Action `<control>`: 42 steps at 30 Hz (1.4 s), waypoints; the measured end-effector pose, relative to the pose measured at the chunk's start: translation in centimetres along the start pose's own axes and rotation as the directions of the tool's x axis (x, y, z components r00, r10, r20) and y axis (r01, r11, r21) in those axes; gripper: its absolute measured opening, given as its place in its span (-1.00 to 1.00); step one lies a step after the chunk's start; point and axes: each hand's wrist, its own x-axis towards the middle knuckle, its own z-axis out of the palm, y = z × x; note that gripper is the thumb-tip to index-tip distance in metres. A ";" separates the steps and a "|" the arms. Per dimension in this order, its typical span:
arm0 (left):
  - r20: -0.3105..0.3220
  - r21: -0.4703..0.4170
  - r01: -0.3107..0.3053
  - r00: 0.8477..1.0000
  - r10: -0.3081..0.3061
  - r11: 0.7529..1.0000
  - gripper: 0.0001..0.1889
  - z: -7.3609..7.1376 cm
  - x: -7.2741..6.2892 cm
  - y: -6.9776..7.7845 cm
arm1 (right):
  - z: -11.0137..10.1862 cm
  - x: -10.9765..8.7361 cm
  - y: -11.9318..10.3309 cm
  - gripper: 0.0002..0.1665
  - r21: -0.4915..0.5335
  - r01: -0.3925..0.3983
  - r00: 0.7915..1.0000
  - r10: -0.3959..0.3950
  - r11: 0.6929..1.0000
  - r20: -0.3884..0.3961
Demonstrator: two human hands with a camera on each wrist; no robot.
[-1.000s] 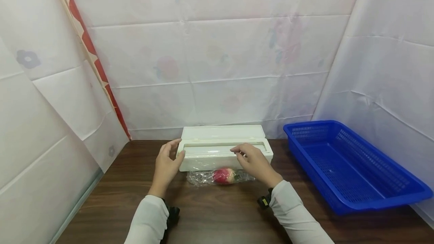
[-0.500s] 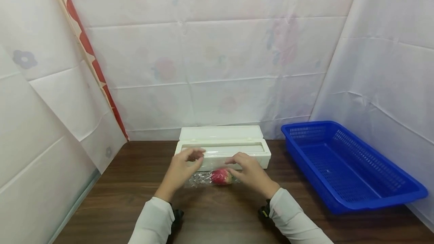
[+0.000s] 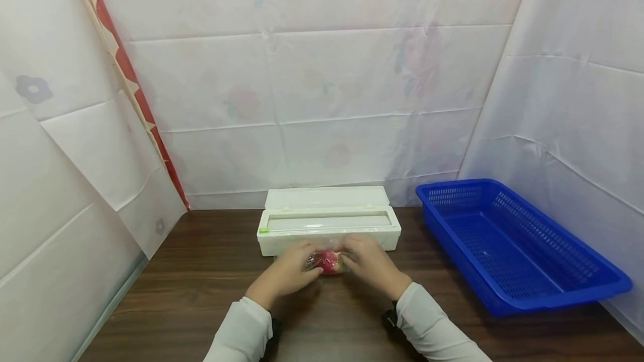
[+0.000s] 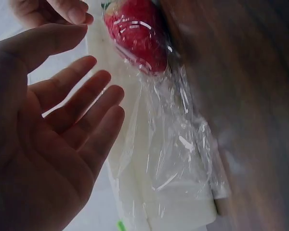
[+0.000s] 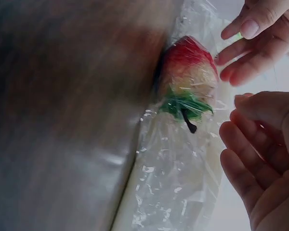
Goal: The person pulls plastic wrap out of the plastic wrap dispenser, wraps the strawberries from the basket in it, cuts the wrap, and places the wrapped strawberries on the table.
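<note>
A red and cream strawberry-shaped fruit (image 3: 328, 262) with green leaves and a dark stem lies in clear cling film (image 4: 173, 149) on the table, against the front of a white cling film dispenser (image 3: 327, 229). My left hand (image 3: 289, 270) is at the fruit's left side, thumb close to it. At its right side is my right hand (image 3: 373, 261), over the film. Both wrist views show loosely bent fingers with nothing between them, apart from the fruit. In the head view the fingertips are partly hidden, so contact with the film cannot be told.
The dispenser's lid (image 3: 327, 197) stands raised at the back, and a green slider (image 3: 264, 230) sits at its left end. A blue perforated basket (image 3: 453, 239) stands on the right of the dark wooden table (image 3: 181, 295). White sheets (image 3: 322, 82) hang behind and at the sides.
My left hand has come off the dispenser's left end and moved right and down to the fruit. My right hand has lowered from the dispenser toward the fruit's right side.
</note>
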 end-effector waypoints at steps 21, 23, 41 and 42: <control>0.124 -0.025 0.130 0.984 -0.126 0.991 -0.57 0.7 -0.5 0.1 | 0.4 -0.7 0.3 -0.56 0.060 -0.103 0.956 0.082 0.993 0.283; 0.135 -0.030 0.127 0.983 -0.122 0.991 -0.57 0.7 -0.4 0.0 | 0.5 -0.8 0.3 -0.56 0.058 -0.105 0.953 0.084 0.993 0.291; 0.250 -0.156 0.059 0.968 -0.019 0.986 -0.58 -0.6 -0.2 0.3 | -1.9 -0.3 0.1 -0.65 0.149 -0.187 0.846 0.082 0.971 0.526; 0.248 -0.152 0.048 0.969 -0.009 0.987 -0.58 -0.7 -0.2 0.4 | -2.0 -0.3 0.2 -0.65 0.172 -0.197 0.841 0.076 0.965 0.536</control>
